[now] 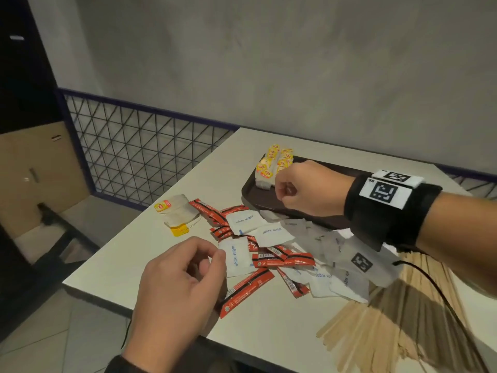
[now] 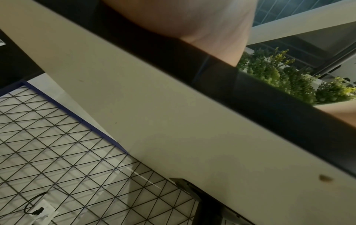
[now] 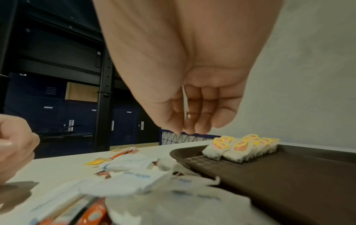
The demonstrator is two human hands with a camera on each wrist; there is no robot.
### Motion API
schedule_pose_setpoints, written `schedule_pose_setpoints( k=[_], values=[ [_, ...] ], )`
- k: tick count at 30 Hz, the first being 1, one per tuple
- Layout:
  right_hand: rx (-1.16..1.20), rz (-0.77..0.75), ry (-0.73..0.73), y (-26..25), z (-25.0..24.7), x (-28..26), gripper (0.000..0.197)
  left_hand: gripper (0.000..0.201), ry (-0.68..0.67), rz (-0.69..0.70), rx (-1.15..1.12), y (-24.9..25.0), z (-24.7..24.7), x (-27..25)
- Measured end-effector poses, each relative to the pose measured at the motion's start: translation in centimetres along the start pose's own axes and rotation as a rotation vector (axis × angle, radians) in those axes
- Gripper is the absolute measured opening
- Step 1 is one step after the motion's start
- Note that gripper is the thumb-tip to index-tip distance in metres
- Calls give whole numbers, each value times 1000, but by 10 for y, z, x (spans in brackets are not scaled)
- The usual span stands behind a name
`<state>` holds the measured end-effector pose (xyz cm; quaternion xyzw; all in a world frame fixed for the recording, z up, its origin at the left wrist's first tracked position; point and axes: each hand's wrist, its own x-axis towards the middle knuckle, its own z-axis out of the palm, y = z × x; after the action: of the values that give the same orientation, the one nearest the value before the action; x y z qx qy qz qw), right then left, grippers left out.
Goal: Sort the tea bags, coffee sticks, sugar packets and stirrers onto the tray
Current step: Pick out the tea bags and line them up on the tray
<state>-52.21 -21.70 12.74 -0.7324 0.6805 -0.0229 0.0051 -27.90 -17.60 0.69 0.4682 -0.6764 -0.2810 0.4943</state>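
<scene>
A dark brown tray sits at the table's far right, with two rows of yellow-tagged tea bags in its far left corner. My right hand hovers over the tray's near left part beside those rows, fingers curled and thumb against them, with nothing visible in them. Two loose tea bags lie on the table further left. Red coffee sticks and white sugar packets lie mixed mid-table. Wooden stirrers fan out under my right forearm. My left hand hovers loosely curled at the pile's left edge, holding nothing.
The white table ends just below my left hand, with tiled floor beyond. A wire mesh fence runs to the left, a grey wall stands behind. The left wrist view shows only palm, table edge and a plant.
</scene>
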Motion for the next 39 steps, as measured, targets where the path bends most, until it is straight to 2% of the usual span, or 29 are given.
schedule_pose_setpoints(
  k=[3,6,8,19,21,26,32,37,39],
  values=[
    [13,60,-38,5,6,-7,10,14,-2,-34,-4,3,1,-1],
    [-26,79,-88,6,20,-4,19,15,27,-39,-11,3,2,-1],
    [-29,74,-88,2,25,1,18,13,31,-19,-9,4,2,-1],
    [-292,-89,-86,-24,33,22,8,14,84,35,24,3,3,-2],
    [-308,-56,-111,-27,34,21,3,13,105,58,33,0,3,-3],
    [-348,-8,-158,-37,35,22,12,11,132,105,41,-4,2,-4],
    [-333,-44,-202,-44,42,23,22,15,149,133,50,-6,2,-4],
    [-188,-42,-111,-36,39,14,13,15,156,146,33,-7,2,-4],
    [-104,-24,-81,-30,39,11,18,14,151,155,39,-7,2,-4]
  ],
)
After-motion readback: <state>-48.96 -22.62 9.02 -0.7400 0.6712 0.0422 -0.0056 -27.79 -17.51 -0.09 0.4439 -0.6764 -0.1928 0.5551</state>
